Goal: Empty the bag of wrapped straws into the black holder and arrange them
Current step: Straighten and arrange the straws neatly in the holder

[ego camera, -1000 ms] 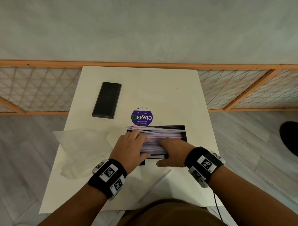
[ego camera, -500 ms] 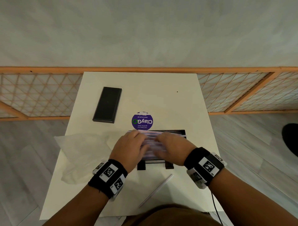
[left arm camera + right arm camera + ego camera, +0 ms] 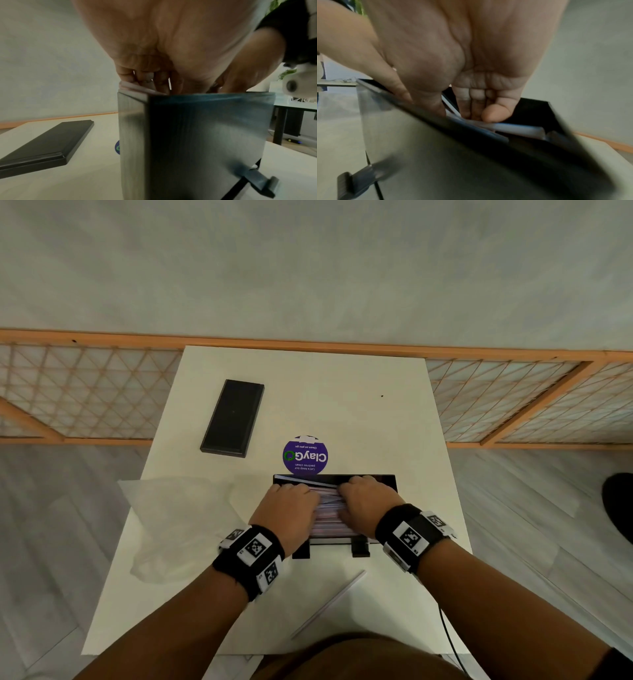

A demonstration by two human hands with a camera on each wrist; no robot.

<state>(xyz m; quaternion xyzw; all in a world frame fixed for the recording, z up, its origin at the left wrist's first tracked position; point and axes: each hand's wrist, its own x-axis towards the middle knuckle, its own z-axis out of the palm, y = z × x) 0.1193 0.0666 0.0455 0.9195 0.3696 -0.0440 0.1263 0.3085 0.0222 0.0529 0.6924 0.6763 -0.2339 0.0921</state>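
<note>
The black holder stands on the white table, packed with wrapped straws lying crosswise. My left hand reaches into its left half, fingers pointing down onto the straw ends above the holder's wall. On the right half my right hand has its fingers curled over white straws, thumb inside the near wall. The empty clear bag lies left of the holder. One loose straw lies on the table in front of me.
A flat black lid lies at the back left of the table. A round purple ClayGo disc sits just behind the holder. A wooden lattice screen runs behind the table, with grey floor on both sides.
Both hands slid from the holder's near side to its far wall, raking over the straws. The straws that stuck out on the left now lie inside.
</note>
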